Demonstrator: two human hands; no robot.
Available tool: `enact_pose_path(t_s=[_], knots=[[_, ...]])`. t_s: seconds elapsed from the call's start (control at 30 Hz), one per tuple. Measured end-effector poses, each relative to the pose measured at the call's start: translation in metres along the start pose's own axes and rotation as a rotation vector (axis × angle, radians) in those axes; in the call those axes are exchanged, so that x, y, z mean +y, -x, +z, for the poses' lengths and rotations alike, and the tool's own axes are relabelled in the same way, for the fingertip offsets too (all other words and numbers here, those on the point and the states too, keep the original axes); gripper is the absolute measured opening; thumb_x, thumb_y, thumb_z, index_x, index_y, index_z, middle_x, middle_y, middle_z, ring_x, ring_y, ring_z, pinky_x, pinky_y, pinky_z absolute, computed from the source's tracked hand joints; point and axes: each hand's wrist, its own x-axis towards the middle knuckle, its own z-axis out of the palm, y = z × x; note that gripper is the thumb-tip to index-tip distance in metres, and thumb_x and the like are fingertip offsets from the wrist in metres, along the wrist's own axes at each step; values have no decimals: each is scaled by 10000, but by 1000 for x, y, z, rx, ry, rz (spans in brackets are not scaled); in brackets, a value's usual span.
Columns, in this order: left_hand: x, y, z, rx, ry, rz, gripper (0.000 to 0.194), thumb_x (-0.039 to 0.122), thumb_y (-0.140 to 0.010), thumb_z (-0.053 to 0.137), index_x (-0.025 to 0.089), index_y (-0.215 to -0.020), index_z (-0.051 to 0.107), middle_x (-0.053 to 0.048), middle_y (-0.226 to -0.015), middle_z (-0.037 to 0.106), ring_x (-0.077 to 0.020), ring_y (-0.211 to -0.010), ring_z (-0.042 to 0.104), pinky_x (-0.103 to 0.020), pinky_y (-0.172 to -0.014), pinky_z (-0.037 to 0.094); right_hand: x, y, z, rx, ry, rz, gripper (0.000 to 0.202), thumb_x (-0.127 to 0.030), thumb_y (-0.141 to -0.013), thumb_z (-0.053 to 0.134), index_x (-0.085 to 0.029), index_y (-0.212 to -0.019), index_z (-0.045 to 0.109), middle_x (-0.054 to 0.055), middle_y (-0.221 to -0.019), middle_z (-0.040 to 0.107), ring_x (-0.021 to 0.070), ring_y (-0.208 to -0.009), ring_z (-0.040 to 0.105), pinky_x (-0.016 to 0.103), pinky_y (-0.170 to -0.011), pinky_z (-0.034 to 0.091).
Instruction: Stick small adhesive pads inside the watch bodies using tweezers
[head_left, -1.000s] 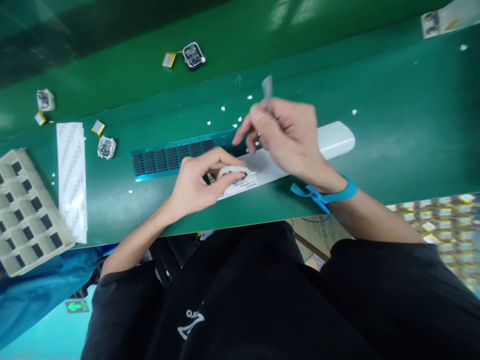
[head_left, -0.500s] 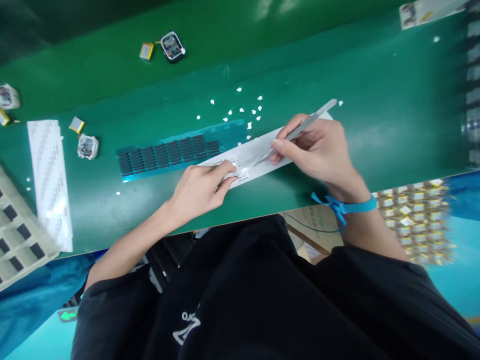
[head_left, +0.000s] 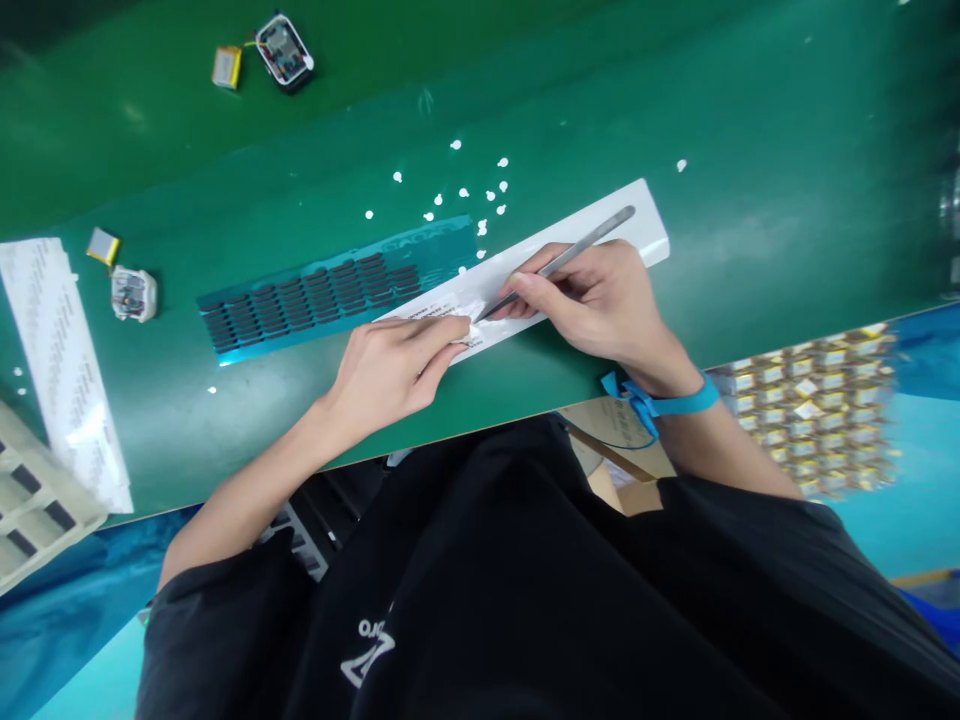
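Observation:
My right hand (head_left: 600, 300) grips slim metal tweezers (head_left: 592, 238) like a pen, their tips down at the printed end of a long white sticker sheet (head_left: 637, 215). Fingers closed, my left hand (head_left: 397, 365) pinches the lower left end of that sheet. Its fingertips lie close beside the tweezer tips, and whether a small sticker is between them is hidden. Just beyond the sheet lies a blue film (head_left: 442, 255) bearing rows of small dark strips (head_left: 300, 300). Several small white tabbed dots (head_left: 463, 193) are scattered on the green mat above it.
An opened device housing (head_left: 283, 52) wired to a battery (head_left: 226, 68) lies at the back, another housing (head_left: 133, 294) at left. A second sticker sheet (head_left: 64, 370) and a beige compartment tray (head_left: 37, 500) are at the left edge. Many batteries (head_left: 817, 410) stand in rows at lower right.
The tweezer tips have moved left and down to my left fingertips. The bare right end of the sheet shows more now. The whole view has shifted slightly.

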Motion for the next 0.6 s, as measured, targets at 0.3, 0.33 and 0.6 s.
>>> enact_pose_path(t_s=[0.3, 0.33, 0.6], knots=[[3, -6, -2, 142, 247, -50, 82, 192, -1010, 765, 171, -1059, 827, -31, -1004, 883, -124, -689, 788, -206, -663, 579, -26, -11, 11, 309, -192, 75, 446, -660, -909, 846, -231, -799, 796, 31, -724, 811, 148, -558, 730, 248, -483, 592], [4, -7, -3, 182, 333, -109, 88, 189, -999, 780, 170, -1064, 837, -29, -994, 882, -101, -635, 763, -191, -624, 569, -32, -12, 17, 363, -220, 53, 433, -652, -905, 853, -233, -815, 794, 22, -730, 812, 154, -568, 737, 255, -482, 592], [-5, -9, -17, 68, 907, -420, 288, 346, -1063, 697, 243, -1314, 793, -14, -874, 831, -163, -607, 781, -314, -638, 690, -58, -15, 51, 366, -243, 18, 414, -699, -916, 815, -302, -834, 728, -37, -737, 794, 185, -555, 726, 337, -505, 622]])
